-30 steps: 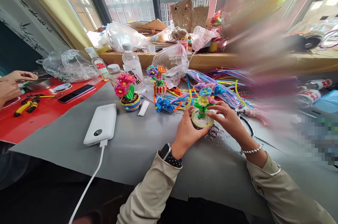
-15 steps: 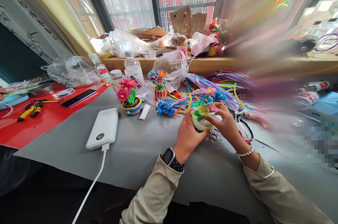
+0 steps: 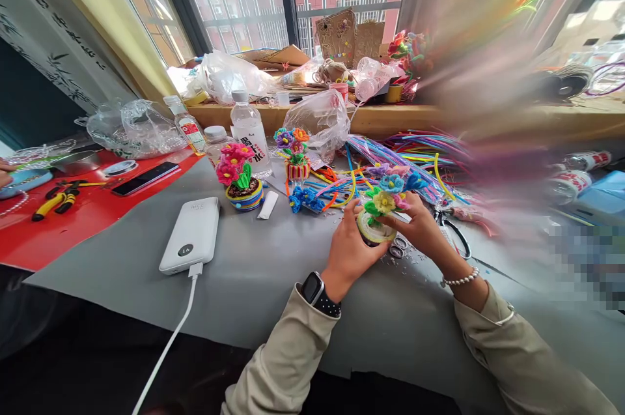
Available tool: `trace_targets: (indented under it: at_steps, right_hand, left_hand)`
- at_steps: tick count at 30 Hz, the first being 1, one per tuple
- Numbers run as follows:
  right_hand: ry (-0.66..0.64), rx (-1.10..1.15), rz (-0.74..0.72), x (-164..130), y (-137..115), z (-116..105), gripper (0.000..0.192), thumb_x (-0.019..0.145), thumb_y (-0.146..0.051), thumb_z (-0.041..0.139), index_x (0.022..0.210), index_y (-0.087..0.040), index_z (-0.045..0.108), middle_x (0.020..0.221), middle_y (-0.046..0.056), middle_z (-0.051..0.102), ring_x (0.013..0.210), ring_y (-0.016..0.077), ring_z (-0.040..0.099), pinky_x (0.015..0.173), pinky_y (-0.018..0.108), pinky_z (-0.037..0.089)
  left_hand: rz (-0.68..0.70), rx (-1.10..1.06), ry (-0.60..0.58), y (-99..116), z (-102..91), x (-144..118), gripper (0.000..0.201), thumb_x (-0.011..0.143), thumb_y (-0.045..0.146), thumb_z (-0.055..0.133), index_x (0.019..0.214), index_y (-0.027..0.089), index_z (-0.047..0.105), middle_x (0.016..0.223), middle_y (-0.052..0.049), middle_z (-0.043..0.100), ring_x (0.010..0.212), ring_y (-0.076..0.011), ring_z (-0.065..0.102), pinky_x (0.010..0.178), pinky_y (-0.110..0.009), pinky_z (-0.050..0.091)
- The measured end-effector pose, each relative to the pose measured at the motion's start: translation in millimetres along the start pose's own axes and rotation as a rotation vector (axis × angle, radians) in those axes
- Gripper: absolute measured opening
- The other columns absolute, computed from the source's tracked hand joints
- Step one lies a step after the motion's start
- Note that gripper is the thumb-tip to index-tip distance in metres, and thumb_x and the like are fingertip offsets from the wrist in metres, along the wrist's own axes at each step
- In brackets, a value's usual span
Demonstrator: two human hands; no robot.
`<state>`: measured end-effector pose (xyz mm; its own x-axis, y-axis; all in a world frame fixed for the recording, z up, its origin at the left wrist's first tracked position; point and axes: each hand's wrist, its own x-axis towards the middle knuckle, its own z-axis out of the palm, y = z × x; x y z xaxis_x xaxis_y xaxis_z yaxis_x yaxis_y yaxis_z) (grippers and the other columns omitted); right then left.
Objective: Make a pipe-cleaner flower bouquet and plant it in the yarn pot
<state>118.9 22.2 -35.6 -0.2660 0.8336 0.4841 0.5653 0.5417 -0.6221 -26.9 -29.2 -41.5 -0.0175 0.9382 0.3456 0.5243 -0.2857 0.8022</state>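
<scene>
My left hand [image 3: 350,245] is closed around a small round pot [image 3: 372,230] with a pale rim and whitish filling, tilted just over the table. From it rises a bunch of fuzzy pipe-cleaner flowers [image 3: 392,184] in blue, yellow, pink and purple with green leaves. My right hand [image 3: 420,225] has its fingers closed at the right side of the bunch, low by the blooms; its exact fingertip contact is partly hidden. Scissors [image 3: 398,247] lie just beyond the pot, among tiny clippings.
A potted pink flower [image 3: 244,187], a striped pot of flowers [image 3: 297,167] and blue flowers [image 3: 305,199] stand or lie to the left. Behind are bottles [image 3: 250,135] and loose pipe cleaners [image 3: 405,164]. A power bank [image 3: 191,232] with a cable lies at left, past it pliers [image 3: 61,199].
The flower bunch has leaned and shifted to the right relative to the pot, and my right hand has moved slightly right with it. My left hand keeps its hold on the pot.
</scene>
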Motion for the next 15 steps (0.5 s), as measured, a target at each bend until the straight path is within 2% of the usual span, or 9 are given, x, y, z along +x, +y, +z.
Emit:
trace_targets:
  at_steps: [4,9,15]
  right_hand:
    - [-0.012,-0.016,0.021,0.5,1.5,-2.3,0.037,0.070,-0.054,0.053,0.079,-0.022,0.068,0.078,0.006,0.053,0.080,0.0241,0.047,0.074,0.041,0.042]
    - [-0.084,-0.039,-0.010,0.6,-0.2,-4.3,0.035,0.073,-0.051,0.051,0.074,-0.022,0.071,0.081,0.008,0.054,0.087,0.0257,0.045,0.080,0.043,0.039]
    - [-0.069,-0.030,-0.016,-0.1,-0.1,-3.0,0.042,0.072,-0.056,0.048,0.080,-0.021,0.070,0.081,0.009,0.054,0.084,0.0256,0.045,0.078,0.044,0.040]
  left_hand:
    - [-0.005,-0.013,-0.038,0.2,-0.7,0.3,0.075,0.059,0.034,0.067,0.120,0.022,0.024,0.108,-0.008,0.053,0.099,-0.0217,0.053,0.084,-0.037,0.043]
    - [-0.036,-0.032,-0.068,-0.4,-1.7,-0.2,0.078,0.057,0.038,0.068,0.120,0.022,0.024,0.107,-0.008,0.053,0.095,-0.0214,0.055,0.080,-0.036,0.045]
    - [-0.035,-0.058,-0.058,-1.1,-1.6,1.1,0.075,0.057,0.037,0.068,0.118,0.022,0.027,0.109,-0.008,0.053,0.096,-0.0216,0.055,0.082,-0.037,0.044]
